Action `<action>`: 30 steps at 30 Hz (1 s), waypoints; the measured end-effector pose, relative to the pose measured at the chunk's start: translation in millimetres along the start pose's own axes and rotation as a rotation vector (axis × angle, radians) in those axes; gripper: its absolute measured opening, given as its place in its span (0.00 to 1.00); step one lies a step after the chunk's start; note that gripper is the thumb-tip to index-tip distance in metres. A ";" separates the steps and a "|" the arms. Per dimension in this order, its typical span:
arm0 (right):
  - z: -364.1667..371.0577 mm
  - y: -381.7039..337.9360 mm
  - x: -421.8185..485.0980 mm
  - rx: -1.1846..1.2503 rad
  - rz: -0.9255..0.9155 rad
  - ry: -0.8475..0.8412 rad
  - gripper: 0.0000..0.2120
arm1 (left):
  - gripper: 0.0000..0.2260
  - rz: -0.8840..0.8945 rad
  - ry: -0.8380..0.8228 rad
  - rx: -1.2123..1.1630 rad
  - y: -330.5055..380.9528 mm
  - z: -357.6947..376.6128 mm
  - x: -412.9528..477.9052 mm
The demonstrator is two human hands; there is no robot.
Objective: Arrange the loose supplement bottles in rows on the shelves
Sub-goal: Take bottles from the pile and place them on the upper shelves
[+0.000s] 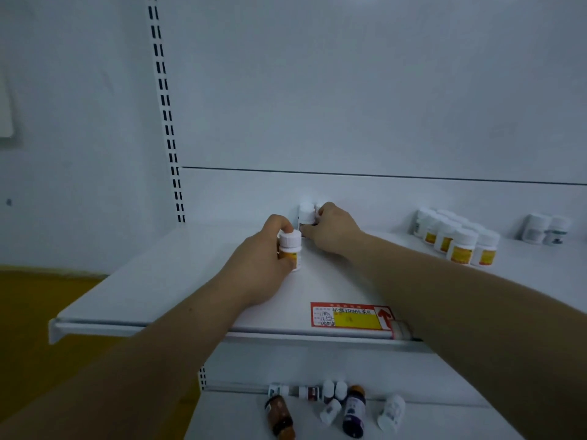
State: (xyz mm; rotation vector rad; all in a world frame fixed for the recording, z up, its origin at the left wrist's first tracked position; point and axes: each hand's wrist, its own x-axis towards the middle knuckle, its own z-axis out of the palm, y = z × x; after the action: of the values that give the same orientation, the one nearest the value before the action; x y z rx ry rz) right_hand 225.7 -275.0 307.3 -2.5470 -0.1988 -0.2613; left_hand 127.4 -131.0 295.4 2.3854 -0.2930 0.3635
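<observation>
While both hands are busy on the upper shelf (165,281), the job looks well short of finished. A white-capped bottle (290,250) with a yellow label stands upright on that shelf, the left hand (263,268) wrapped around its side; just behind it, close to the back panel, the right hand (330,230) is closed over a second white bottle (307,212), which also stands upright — whether a further bottle sits under those fingers cannot be told. Together these two read as the start of a new row running front to back. Off to the right on the same shelf, a block of yellow-labelled bottles (457,239) already stands in neat rows, and further right a small pair of white bottles (544,230) stands together. A red and yellow price tag (349,315) sits at the shelf's front edge. What is left shows on the lower shelf (444,417): a scatter of loose bottles (333,404) — brown, purple and white, some lying on their sides — not yet lined up. My judgement is that roughly half the stock is placed.
</observation>
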 end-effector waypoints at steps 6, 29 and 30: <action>-41.2 6.9 -61.9 -0.337 -0.062 -0.208 0.28 | 0.16 -0.008 -0.061 0.036 16.9 -2.9 6.6; -194.1 248.8 -142.7 -0.440 0.136 -0.279 0.43 | 0.14 -0.046 -0.088 -0.003 211.2 154.3 -11.0; -191.6 251.1 -141.2 -0.448 0.139 -0.271 0.42 | 0.14 -0.052 -0.077 0.003 212.1 156.5 -9.9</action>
State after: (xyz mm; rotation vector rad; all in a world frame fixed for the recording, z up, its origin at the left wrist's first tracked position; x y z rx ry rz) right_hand 110.6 -601.2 301.0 -3.0216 -0.0678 0.1105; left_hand 81.4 -390.4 308.7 2.4082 -0.2653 0.2490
